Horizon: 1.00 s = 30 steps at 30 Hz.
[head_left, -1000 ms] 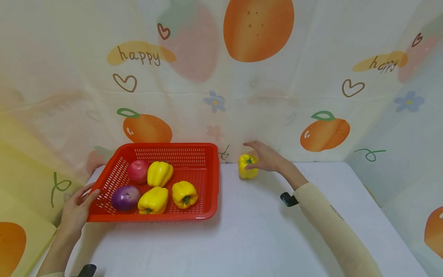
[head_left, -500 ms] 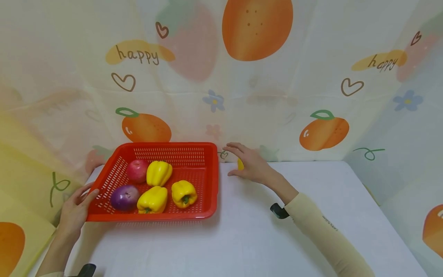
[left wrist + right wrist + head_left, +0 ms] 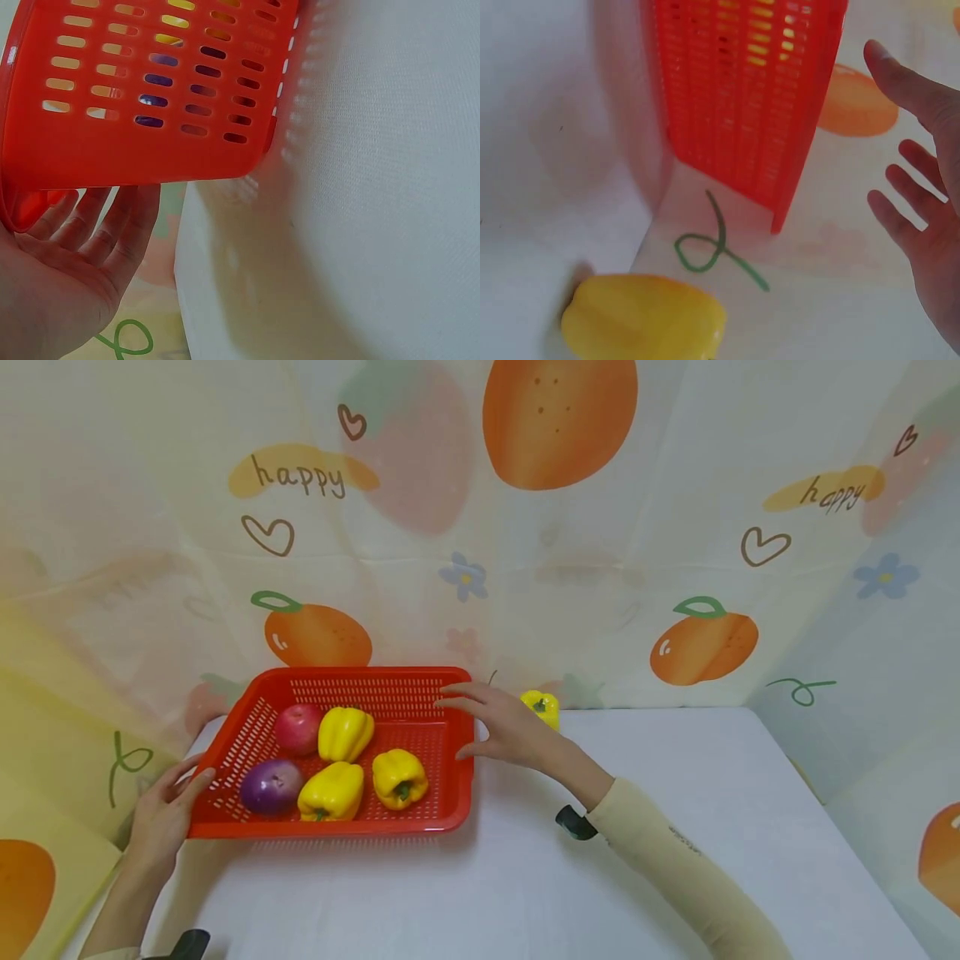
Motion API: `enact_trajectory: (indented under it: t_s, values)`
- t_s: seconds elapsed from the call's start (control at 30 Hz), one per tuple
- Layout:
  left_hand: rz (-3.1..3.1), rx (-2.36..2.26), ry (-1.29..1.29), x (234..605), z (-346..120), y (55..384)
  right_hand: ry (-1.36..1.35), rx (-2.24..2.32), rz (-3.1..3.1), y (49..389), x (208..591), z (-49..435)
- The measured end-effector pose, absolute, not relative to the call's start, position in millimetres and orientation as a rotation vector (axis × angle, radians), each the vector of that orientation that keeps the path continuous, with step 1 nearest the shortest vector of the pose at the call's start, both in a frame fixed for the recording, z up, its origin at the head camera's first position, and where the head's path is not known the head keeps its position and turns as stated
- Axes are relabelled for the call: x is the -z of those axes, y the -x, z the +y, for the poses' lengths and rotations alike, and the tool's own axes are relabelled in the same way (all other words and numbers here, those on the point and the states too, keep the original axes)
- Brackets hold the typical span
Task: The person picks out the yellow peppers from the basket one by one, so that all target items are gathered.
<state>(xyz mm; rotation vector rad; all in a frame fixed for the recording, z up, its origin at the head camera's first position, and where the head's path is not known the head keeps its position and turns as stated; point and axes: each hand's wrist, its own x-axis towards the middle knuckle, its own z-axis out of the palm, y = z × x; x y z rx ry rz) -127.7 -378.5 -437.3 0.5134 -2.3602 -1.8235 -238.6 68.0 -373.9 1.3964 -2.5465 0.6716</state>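
Observation:
A red plastic basket (image 3: 330,831) stands on the white table, holding a red apple (image 3: 298,729), a purple eggplant (image 3: 272,787) and several yellow bell peppers. My left hand (image 3: 161,818) grips the basket's left end, its thumb over the rim; the left wrist view shows its fingers (image 3: 127,232) around the basket's corner. With fingers spread and nothing held, my right hand (image 3: 513,727) hovers at the right rim, overlapping it in the head view. The right wrist view has the hand (image 3: 930,187) apart from the basket's wall (image 3: 727,105). Partly hidden behind it is another yellow bell pepper (image 3: 543,706).
The lone bell pepper (image 3: 645,319) lies on the table right of the basket, near the back edge. A fruit-printed cloth (image 3: 600,535) hangs right behind the table (image 3: 510,877) and along both sides.
My right hand has moved left from over the lone bell pepper to the basket's right rim, its fingers still spread. The left hand and the basket have stayed put.

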Motion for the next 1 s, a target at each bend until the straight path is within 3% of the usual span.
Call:
enact_trajectory:
  t_s: [0.4,0.6,1.0]
  values:
    - [-2.249,1.939,-0.518,436,-379,128,-1.699,-0.465,-2.639,222,379,24]
    - [-2.227,1.960,-0.498,436,-379,128,-1.756,-0.537,-2.731,218,380,9]
    - [-2.263,1.938,-0.510,437,-379,128,-1.852,-0.156,-2.817,217,390,-14]
